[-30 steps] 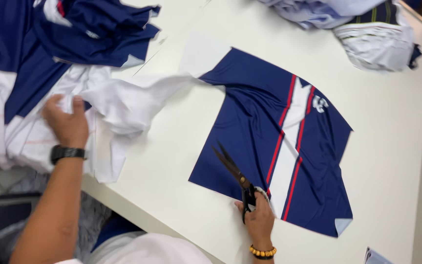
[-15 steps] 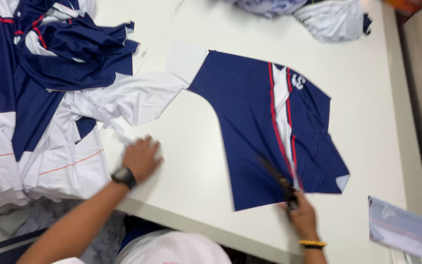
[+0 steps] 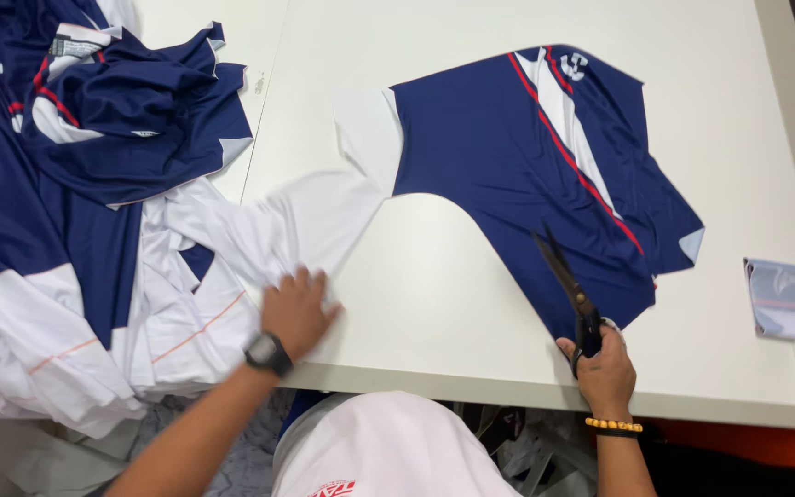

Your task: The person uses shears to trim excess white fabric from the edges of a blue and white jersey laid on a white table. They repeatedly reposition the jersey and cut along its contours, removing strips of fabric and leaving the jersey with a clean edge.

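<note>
My right hand point(image 3: 605, 368) grips black scissors point(image 3: 565, 281) at the table's near edge, blades resting over the lower corner of a navy fabric panel point(image 3: 508, 166) with red and white stripes. That panel lies flat on the white table point(image 3: 434, 304). My left hand point(image 3: 296, 308), a black watch on its wrist, presses palm down with fingers spread on white fabric point(image 3: 259, 235) at the edge of a heap of navy and white cloth point(image 3: 75, 184) on the left.
A folded pale blue-grey cloth piece point(image 3: 793, 299) lies at the right edge of the table. The fabric heap hangs over the table's near left edge. My white shirt point(image 3: 388, 451) fills the bottom centre.
My left hand has moved from the cloth heap rightward and nearer to the table edge, onto the white fabric. The right hand keeps the scissors at the panel's lower corner.
</note>
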